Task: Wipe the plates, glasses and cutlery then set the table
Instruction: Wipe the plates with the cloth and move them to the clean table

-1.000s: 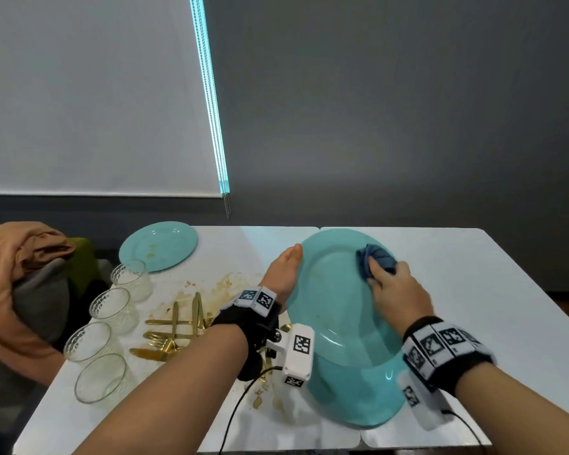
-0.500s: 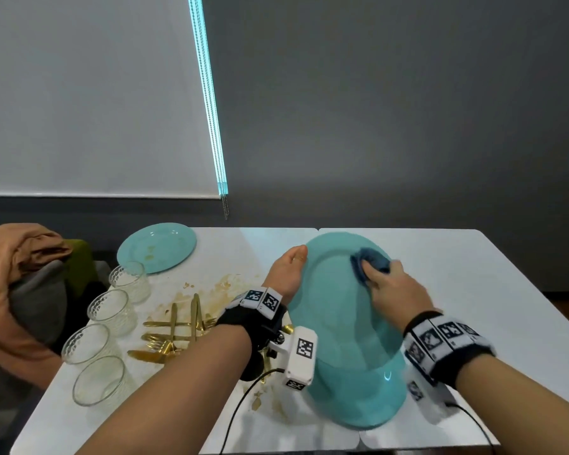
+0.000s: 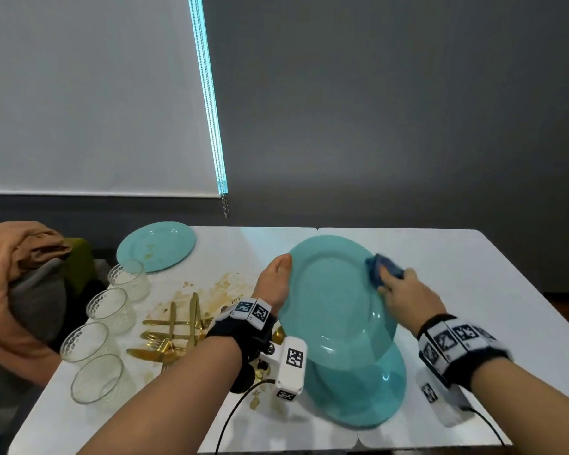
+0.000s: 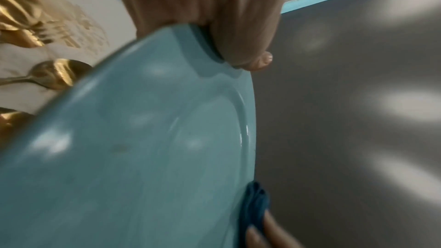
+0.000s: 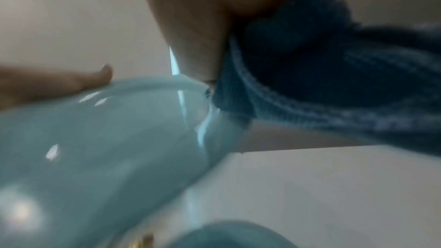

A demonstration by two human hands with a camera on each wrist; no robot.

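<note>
I hold a turquoise plate [image 3: 329, 300] tilted above the table. My left hand [image 3: 276, 277] grips its left rim, thumb over the edge; in the left wrist view the same left hand [image 4: 210, 25] curls round the plate [image 4: 143, 157]. My right hand [image 3: 404, 293] clutches a blue cloth [image 3: 380, 270] against the plate's right rim. The right wrist view shows that cloth [image 5: 322, 63] bunched under my fingers on the plate [image 5: 95, 139]. A second turquoise plate [image 3: 368, 399] lies on the table under the held one. A soiled third plate [image 3: 156, 246] sits at the back left.
Several clear glasses [image 3: 112, 310] stand in a line along the left edge of the white table [image 3: 473, 274]. Gold cutlery [image 3: 174, 333] lies in a heap beside brown food smears [image 3: 224, 284]. Orange and grey fabric [image 3: 17, 267] is piled at the far left.
My right hand has slid the cloth from the plate's upper inner face out to its right rim. The left hand keeps its grip on the tilted plate.
</note>
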